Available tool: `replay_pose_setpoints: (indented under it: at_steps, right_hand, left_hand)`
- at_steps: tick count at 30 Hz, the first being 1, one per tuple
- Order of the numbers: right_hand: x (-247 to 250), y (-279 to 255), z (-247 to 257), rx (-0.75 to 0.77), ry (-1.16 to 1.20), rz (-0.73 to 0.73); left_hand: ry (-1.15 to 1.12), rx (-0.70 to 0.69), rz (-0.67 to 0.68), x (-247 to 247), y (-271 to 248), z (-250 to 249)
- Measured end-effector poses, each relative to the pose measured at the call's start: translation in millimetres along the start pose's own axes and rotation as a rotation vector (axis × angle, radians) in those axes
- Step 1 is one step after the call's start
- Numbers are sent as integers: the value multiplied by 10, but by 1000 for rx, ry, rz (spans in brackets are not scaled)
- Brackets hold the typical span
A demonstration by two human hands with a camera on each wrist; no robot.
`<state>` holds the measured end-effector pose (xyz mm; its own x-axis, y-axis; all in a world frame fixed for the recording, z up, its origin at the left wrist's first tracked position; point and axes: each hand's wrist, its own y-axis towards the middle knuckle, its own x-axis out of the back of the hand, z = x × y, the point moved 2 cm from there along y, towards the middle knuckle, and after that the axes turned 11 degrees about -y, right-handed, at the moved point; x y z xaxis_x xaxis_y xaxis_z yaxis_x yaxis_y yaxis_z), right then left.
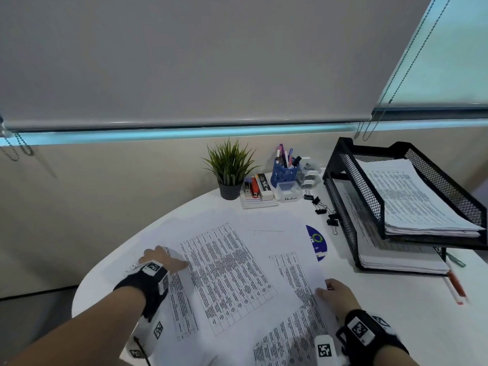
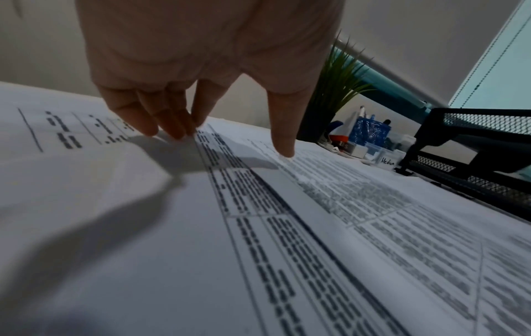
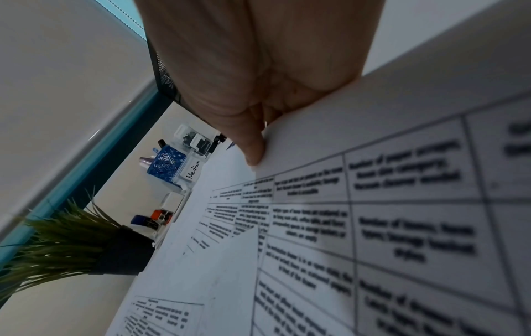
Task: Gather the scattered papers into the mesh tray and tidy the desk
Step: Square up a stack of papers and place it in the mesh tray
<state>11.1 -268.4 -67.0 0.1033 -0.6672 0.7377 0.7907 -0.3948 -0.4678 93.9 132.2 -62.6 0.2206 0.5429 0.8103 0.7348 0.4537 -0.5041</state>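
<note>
L hand [image 1: 161, 260] flat, fingers spread on printed white paper sheets [image 1: 232, 273]; R hand [image 1: 336, 291] pinching sheet edge. Nearby: black binder clips [image 1: 320, 207], blue round sticker [image 1: 318, 241] (prob. a coaster), black two-tier mesh tray [image 1: 369, 196].

Looked like an office desk: a black mesh tray [image 1: 353, 186] stacked with printouts, a blue pen cup [image 1: 286, 174], binder clips [image 1: 320, 207], roller blinds [image 1: 184, 62] behind.

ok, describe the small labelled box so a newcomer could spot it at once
Start at the black mesh tray on the desk's right, then look left to the blue pen cup. The clear box sits just in front of that cup, right of the eraser. It alone carries a handwritten "Medium" label.
</note>
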Motion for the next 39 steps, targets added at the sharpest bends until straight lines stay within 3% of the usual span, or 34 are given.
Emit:
replay_pose_setpoints:
  at_steps: [6,13,20,27,32,37,39]
  right_hand:
    - [-12,18,-91,-75,331,98]
    - [-26,-180,22,-9,390,150]
    - [-21,-84,-109,-16,330,193]
    - [-6,-103,31,-22,523,275]
    - [-82,-107,339,58,327,277]
    - [-228,-122,519,90,161,267]
    - [-225,-147,488,78,223,302]
  left_hand:
    - [-36,9,144,-77,-19,-144]
    - [-162,86,-15,-149,19,-175]
    - [-242,33,-22,20,130,-14]
    - [11,-191,82,-40,-56,-154]
    - [72,-341,158,-170,-228,-214]
    - [-124,-427,297,-174,-310,-281]
    - [-211,-420,274,-156,-328,-271]
